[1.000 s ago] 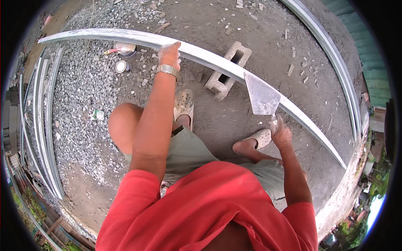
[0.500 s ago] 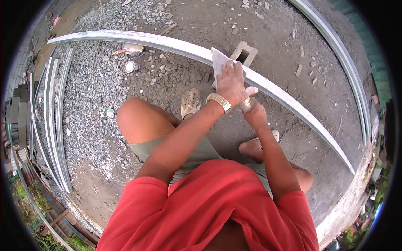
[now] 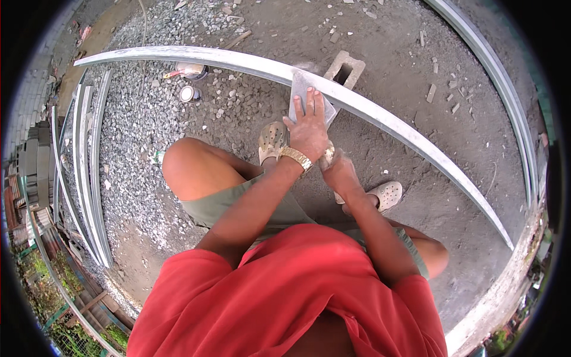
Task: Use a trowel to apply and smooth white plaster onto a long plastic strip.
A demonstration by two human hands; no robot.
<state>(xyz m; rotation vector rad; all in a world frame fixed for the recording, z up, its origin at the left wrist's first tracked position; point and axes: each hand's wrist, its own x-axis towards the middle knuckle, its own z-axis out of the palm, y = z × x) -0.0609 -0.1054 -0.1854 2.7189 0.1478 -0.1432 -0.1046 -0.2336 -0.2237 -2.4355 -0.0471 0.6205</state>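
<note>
A long, pale metal beam (image 3: 392, 126) dusted white crosses the ground in front of me. My left hand (image 3: 309, 135), with a watch at the wrist, lies with spread fingers on a flat grey plate (image 3: 301, 85). The plate is dusty with angular corners, and its far end lies against the beam. My right hand (image 3: 342, 174) is closed around a pale, rounded handle (image 3: 327, 156) just behind the left palm. The left hand partly hides where plate and handle meet, so I cannot tell whether they are one tool.
Beyond the beam sits a hollow concrete block (image 3: 346, 68). On the gravel are an open can (image 3: 189, 94) and a paintbrush (image 3: 175, 74) beside a second container. More metal beams lie at left (image 3: 83, 172) and far right (image 3: 493, 71). My clogs (image 3: 388, 196) are close to the hands.
Both hands and the plate have drawn back toward me and slightly left across the beam. More of the plate now lies on my side of it. The view has shifted slightly.
</note>
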